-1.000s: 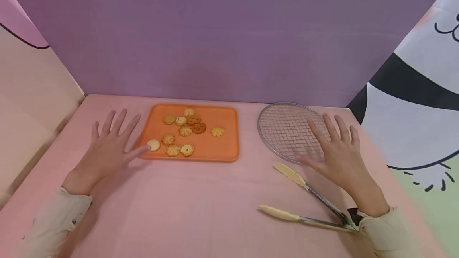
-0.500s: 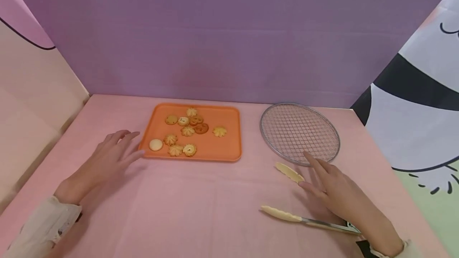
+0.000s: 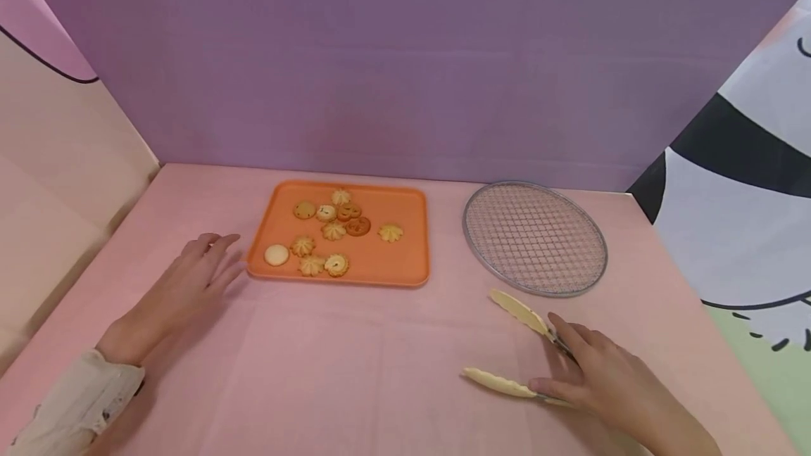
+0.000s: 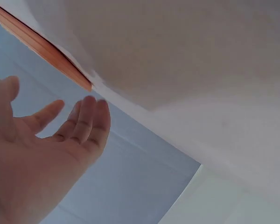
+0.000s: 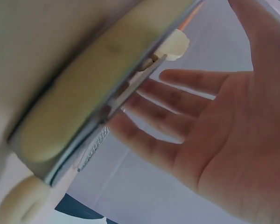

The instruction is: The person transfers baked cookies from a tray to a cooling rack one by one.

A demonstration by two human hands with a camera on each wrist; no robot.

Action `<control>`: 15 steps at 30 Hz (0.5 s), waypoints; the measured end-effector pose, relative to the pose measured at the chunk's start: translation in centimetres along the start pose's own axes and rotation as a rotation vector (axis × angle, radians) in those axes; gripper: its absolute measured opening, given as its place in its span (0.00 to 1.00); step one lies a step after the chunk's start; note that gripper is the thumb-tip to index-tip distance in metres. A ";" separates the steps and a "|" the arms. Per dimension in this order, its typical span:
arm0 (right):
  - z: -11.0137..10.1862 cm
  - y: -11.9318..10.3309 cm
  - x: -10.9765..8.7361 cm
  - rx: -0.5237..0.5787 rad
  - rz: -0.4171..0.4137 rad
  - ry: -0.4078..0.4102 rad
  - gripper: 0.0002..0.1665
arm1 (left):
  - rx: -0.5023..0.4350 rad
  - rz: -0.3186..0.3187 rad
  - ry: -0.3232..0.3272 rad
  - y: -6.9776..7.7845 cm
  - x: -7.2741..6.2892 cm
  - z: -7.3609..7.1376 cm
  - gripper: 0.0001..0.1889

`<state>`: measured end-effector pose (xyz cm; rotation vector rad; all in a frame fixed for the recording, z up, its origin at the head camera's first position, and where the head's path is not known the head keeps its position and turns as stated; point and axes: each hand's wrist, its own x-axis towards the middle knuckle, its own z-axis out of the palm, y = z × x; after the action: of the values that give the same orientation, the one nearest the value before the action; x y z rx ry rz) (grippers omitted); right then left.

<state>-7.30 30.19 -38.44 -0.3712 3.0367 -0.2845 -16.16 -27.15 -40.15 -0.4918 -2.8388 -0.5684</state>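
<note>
My left hand [image 3: 183, 295] hovers left of the orange tray [image 3: 393, 266], fingers loosely bent with nothing in them; the left wrist view shows the bare palm [image 4: 51, 158]. Several cookies [image 3: 334, 231] lie on the tray. At the right, my right hand [image 3: 617, 378] is over a pair of tongs [image 3: 516, 309] with cream, scalloped tips, spread apart on the table. Its index finger is by the far arm and its thumb by the near arm. In the right wrist view, fairly straight fingers [image 5: 163, 112] reach to a tong arm [image 5: 91, 74]; contact is hard to tell. The hand hides the tongs' hinge.
A round wire mesh rack [image 3: 535, 238] lies behind the tongs, right of the tray. The pink tabletop [image 3: 342, 364] meets a purple wall [image 3: 405, 69] at the back. Side panels stand left and right, the right one with a panda print [image 3: 728, 210].
My right hand has come down from over the mesh rack to the tongs. The left hand has lowered and drawn back slightly, its spread fingers now relaxed. Tray and cookies stay put.
</note>
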 end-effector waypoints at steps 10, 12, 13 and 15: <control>0.4 0.3 -1.0 0.061 -0.016 0.010 0.66 | -0.067 -0.051 -0.115 -0.1 0.5 0.0 0.28; 0.6 0.5 -1.1 0.052 -0.020 0.009 0.65 | -0.063 -0.053 -0.132 0.1 0.6 0.3 0.29; 0.6 0.6 -1.1 0.043 -0.022 0.006 0.65 | -0.056 -0.046 -0.134 0.2 0.6 0.4 0.29; 0.8 0.7 -1.1 0.029 -0.031 -0.004 0.66 | -0.039 -0.041 -0.133 0.4 0.5 0.5 0.28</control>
<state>-6.35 30.98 -39.31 -0.4166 3.0219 -0.3294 -16.49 -26.42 -40.33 -0.4966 -2.9755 -0.6219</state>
